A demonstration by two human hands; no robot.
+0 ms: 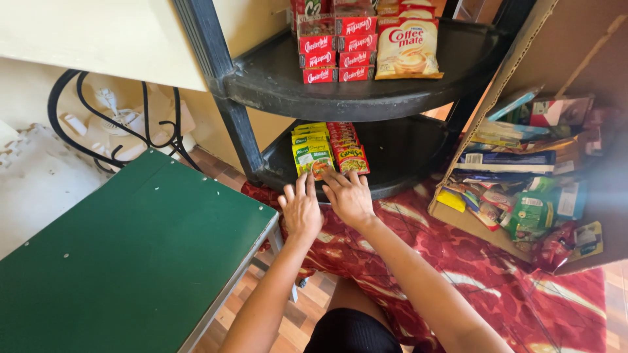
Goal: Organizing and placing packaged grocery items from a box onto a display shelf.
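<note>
My left hand (300,209) lies flat with fingers spread, its fingertips touching the front green-and-yellow sachet (313,159) on the lower black shelf (399,153). My right hand (348,195) rests beside it, fingers apart, fingertips against the front red sachet (352,158). Both sachets head short rows of like packets running back on the shelf. Neither hand grips anything.
The upper black shelf (288,88) carries stacked red boxes (337,49) and a yellow pouch (408,49). An open cardboard box (523,176) of mixed packets sits at the right on a red patterned cloth (458,255). A green table (124,261) stands at the left.
</note>
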